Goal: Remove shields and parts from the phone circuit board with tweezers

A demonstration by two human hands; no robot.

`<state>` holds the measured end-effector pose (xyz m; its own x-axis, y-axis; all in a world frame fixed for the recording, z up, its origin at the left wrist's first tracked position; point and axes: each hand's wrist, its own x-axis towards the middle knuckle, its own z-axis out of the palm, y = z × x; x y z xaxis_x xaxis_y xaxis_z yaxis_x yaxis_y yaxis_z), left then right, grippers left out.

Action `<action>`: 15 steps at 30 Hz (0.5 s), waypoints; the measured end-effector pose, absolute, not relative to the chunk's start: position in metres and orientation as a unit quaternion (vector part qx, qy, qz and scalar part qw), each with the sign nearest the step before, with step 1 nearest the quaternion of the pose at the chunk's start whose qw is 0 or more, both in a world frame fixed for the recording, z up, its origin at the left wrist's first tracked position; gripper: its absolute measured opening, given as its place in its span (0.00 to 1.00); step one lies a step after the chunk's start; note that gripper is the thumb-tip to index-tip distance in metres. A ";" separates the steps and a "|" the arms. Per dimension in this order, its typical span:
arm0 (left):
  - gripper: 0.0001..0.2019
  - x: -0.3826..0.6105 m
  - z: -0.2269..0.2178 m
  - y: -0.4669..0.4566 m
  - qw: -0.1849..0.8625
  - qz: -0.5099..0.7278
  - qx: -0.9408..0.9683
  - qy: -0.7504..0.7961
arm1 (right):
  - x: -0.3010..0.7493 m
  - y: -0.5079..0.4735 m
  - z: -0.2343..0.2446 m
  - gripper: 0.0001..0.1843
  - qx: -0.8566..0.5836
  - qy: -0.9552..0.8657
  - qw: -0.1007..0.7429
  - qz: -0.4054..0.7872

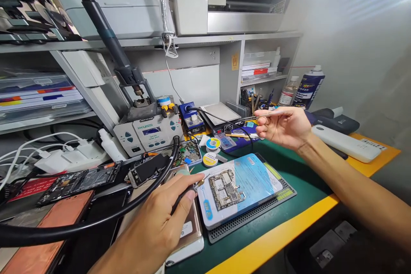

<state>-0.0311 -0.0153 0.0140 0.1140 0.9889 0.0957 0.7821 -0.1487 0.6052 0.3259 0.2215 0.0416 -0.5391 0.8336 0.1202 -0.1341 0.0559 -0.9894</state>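
risk of scratched or scorched parts on the silver-and-gold phone logic board (224, 189), lying on a blue-and-white card (253, 180), from the slim brass-tipped black tool (183, 198) clenched in the left hand (157, 218) just beside it, with thin steel tweezers (257, 117) pinched in the raised right hand (282, 128).

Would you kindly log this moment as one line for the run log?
left hand: black-handled, brass-tipped tool | right hand: slim metal tweezers, raised | near: bare phone logic board on blue-white card
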 end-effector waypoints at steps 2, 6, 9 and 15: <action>0.30 -0.033 0.011 -0.015 0.208 0.243 0.720 0.616 | 0.320 0.212 0.043 0.20 -0.255 -0.593 0.374 0.666; 0.28 -0.035 0.004 -0.017 0.210 0.240 0.726 0.610 | 0.300 0.193 0.035 0.16 -0.212 -0.569 0.344 0.716; 0.27 -0.035 0.000 -0.020 0.211 0.236 0.718 0.620 | 0.285 0.180 0.024 0.16 -0.193 -0.557 0.307 0.747; 0.23 -0.032 0.003 -0.026 0.197 0.253 0.713 0.623 | 0.272 0.162 0.020 0.13 -0.183 -0.515 0.275 0.791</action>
<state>-0.0318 -0.0261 0.0026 0.0950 0.9889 0.1144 0.7896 -0.1448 0.5963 0.2718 0.1616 0.0200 -0.7819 0.6233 -0.0075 -0.2455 -0.3189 -0.9155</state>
